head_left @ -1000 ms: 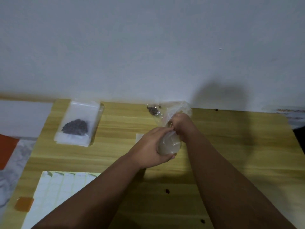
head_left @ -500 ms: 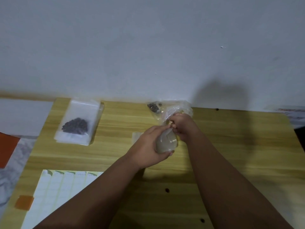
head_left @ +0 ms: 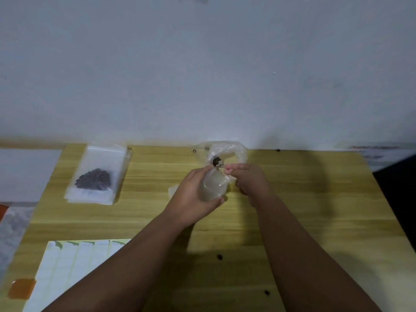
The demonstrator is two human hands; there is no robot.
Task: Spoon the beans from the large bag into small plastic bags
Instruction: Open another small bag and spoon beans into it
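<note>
My left hand (head_left: 193, 199) grips a small translucent plastic bag (head_left: 213, 188), held upright above the table's middle. My right hand (head_left: 249, 183) pinches the handle of a spoon (head_left: 217, 162); its bowl carries a few dark beans just above the small bag's mouth. The handle is mostly hidden by my fingers. The large clear bag (head_left: 227, 149) lies crumpled against the wall right behind my hands. A stack of small plastic bags (head_left: 99, 176), the top one holding dark beans, lies at the back left.
A wooden table (head_left: 315, 210) stands against a white wall. A sheet of pale labels (head_left: 67, 266) and an orange tab (head_left: 21, 288) lie at the front left. Loose beans (head_left: 219, 257) dot the table. A small white piece (head_left: 173, 190) peeks out beside my left hand.
The spoon with beans has come from the left of the large bag to just above the small bag's mouth. My left hand has tilted the small bag more upright.
</note>
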